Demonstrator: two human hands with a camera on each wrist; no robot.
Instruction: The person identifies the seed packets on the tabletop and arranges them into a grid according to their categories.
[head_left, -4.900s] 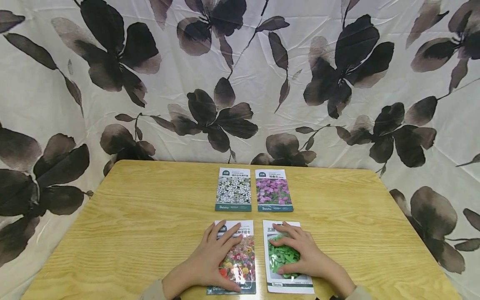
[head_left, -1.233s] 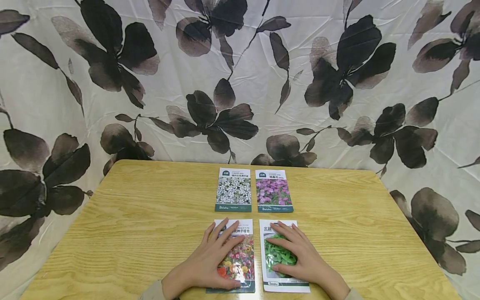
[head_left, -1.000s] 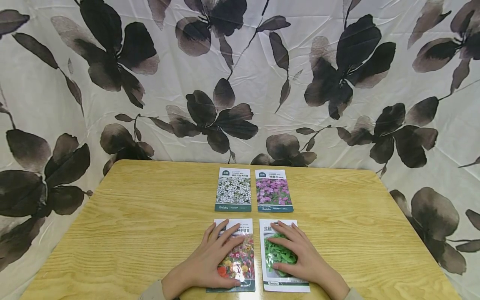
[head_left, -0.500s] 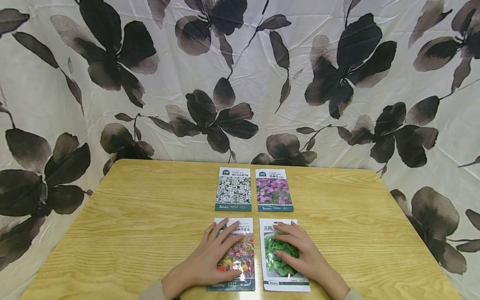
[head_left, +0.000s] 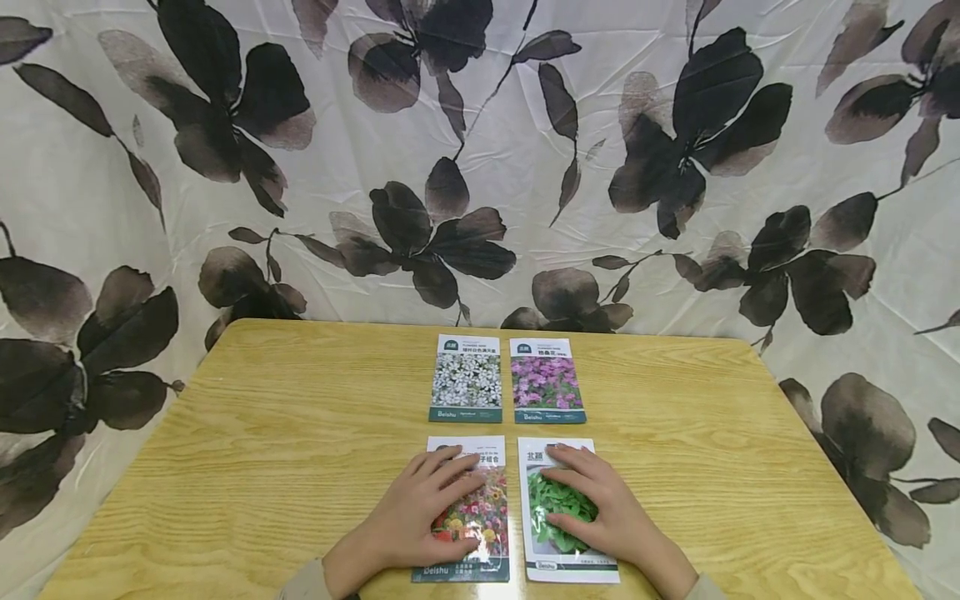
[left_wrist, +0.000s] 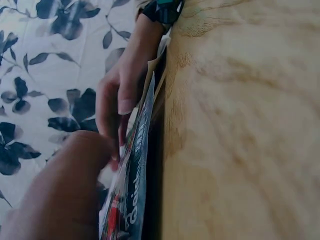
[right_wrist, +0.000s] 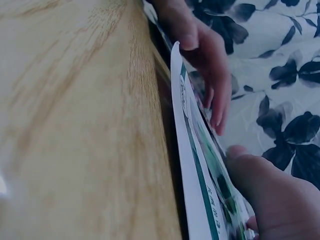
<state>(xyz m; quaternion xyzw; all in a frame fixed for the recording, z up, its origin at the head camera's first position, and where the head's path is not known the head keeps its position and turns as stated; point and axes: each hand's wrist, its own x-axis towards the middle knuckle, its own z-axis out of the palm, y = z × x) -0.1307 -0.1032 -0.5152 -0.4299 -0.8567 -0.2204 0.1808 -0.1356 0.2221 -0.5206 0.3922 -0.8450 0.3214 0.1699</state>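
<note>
My left hand (head_left: 420, 517) rests with fingers spread on a seed packet (head_left: 491, 500) printed with mixed bright flowers, at the near middle of the table. Beside it, my right hand (head_left: 611, 508) lies over a white seed packet (head_left: 536, 546) with a green leafy picture. Each palm and its fingers cover part of the packet below. In the left wrist view the thumb (left_wrist: 65, 185) sits close over the flower packet (left_wrist: 142, 160). The right wrist view has my right thumb (right_wrist: 250, 170) at the face of the leafy packet (right_wrist: 186, 150).
Two more seed packets lie behind in a row: one with white flowers (head_left: 467, 379), one with pink-purple flowers (head_left: 547, 383). All are on a wooden table (head_left: 285, 450). A floral cloth (head_left: 315, 158) hangs behind the table's back edge.
Since the oldest frame, the leafy packet has shifted slightly left, nearer the flower packet, with the right hand on it. Lately the left fingers have drawn back a little; the back packets stay put.
</note>
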